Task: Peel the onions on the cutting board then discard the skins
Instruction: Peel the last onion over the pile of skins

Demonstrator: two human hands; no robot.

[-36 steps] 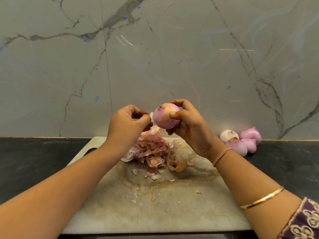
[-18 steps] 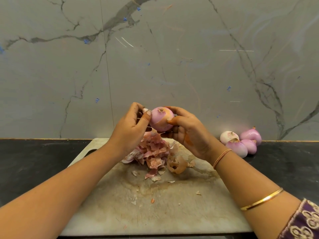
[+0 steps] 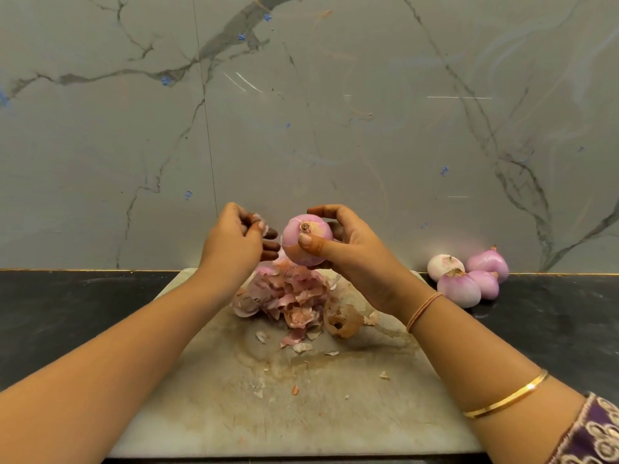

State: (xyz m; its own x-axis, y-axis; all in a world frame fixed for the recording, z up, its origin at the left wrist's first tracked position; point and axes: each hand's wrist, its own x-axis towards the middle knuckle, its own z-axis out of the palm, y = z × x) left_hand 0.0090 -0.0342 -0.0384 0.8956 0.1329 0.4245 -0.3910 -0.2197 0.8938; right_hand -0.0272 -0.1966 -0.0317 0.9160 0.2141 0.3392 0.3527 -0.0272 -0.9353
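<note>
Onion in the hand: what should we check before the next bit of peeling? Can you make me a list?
1. Right hand grips the onion securely: ok.
2. Onion completely peeled: cannot tell, its far side is hidden.
3. Left hand free to pull more: not ok, it pinches a skin scrap.
4. Skin pile lies below on the cutting board, ready for dropping the scrap: ok.
5. Skins discarded: not ok.

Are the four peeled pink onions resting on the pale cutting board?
No, the peeled pink onions lie on the black counter beside the pale cutting board.
</note>
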